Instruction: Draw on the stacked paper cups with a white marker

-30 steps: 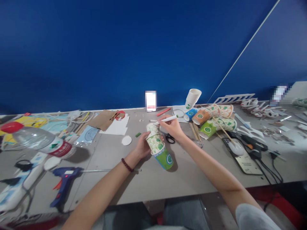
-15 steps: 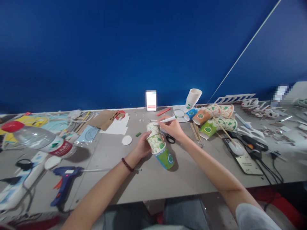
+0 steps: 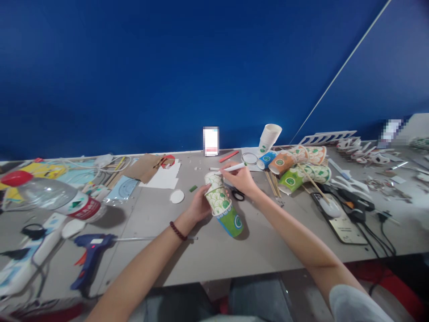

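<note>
Left hand [image 3: 200, 203] curled round the cups [image 3: 219, 200], gripping them; right hand [image 3: 241, 180] pinching the pen [image 3: 237, 167]. Cups mid-worktop [image 3: 187, 259], between the hands, long axis slanting far-left to near-right. Pen tip at their far end, contact unclear. Left hand's nearer, already touching.

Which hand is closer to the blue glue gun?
Left. The left hand, holding the paper cups, is right of the blue glue gun and farther back. The right hand, holding the white pen, is even farther right and back.
</note>
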### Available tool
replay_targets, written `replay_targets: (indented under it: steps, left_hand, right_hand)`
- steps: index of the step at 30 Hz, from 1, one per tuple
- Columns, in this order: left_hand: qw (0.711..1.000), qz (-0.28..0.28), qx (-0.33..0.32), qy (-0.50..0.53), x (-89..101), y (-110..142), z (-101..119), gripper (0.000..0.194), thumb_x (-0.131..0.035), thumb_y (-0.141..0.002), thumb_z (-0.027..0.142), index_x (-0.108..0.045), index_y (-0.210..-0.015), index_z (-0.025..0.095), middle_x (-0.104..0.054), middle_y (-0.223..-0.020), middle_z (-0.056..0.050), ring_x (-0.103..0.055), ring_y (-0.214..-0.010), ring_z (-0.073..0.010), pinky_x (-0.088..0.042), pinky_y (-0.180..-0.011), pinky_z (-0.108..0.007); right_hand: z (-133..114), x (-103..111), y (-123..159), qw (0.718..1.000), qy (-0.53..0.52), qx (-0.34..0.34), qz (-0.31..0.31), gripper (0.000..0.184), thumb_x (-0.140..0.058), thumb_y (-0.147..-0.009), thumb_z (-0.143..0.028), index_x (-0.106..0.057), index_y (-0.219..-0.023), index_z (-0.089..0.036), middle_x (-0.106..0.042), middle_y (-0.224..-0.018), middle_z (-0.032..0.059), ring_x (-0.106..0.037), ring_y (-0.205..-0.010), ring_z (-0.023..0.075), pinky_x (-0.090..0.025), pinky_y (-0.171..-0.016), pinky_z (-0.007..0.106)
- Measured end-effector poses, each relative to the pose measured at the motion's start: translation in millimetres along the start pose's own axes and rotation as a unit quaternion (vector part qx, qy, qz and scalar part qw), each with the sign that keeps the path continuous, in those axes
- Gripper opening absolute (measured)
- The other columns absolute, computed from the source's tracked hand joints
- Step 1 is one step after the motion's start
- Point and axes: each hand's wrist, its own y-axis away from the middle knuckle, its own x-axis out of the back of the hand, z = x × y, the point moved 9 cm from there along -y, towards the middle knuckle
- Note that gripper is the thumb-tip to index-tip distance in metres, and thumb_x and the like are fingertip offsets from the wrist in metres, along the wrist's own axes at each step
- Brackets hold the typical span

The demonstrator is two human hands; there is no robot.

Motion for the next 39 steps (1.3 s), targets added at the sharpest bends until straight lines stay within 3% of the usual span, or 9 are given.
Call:
replay_targets:
  steps: [20, 39]
  left_hand:
    - [1.0, 0.012, 0.009, 0.018, 2.6, 0, -3, 0.038, -0.059, -0.078, 0.037, -0.067, -0.101, 0.008, -0.072, -0.089, -0.016, -0.067, -0.098, -0.0326, -0.046, -0.095, -0.046]
    - [0.999, -0.007, 0.009, 0.032, 4.1, -2, -5, 0.037, -0.058, -0.08, 0.038, -0.067, -0.101, 0.008, -0.073, -0.089, -0.015, -0.068, -0.096, -0.0307, -0.046, -0.096, -0.046]
  right_hand:
    - [-1, 8, -1, 0.999, -0.002, -0.019, 0.035, 0.015, -0.064, -0.07, -0.032, -0.066, -0.074, -0.018, -0.071, -0.072, 0.0049, -0.066, -0.067, 0.019, -0.049, -0.06, 0.028]
    - [11, 10, -4, 0.999, -0.013, -0.017, 0.048, 0.007, -0.064, -0.07, -0.026, -0.065, -0.069, -0.019, -0.072, -0.074, 0.003, -0.069, -0.071, 0.0193, -0.056, -0.065, 0.029]
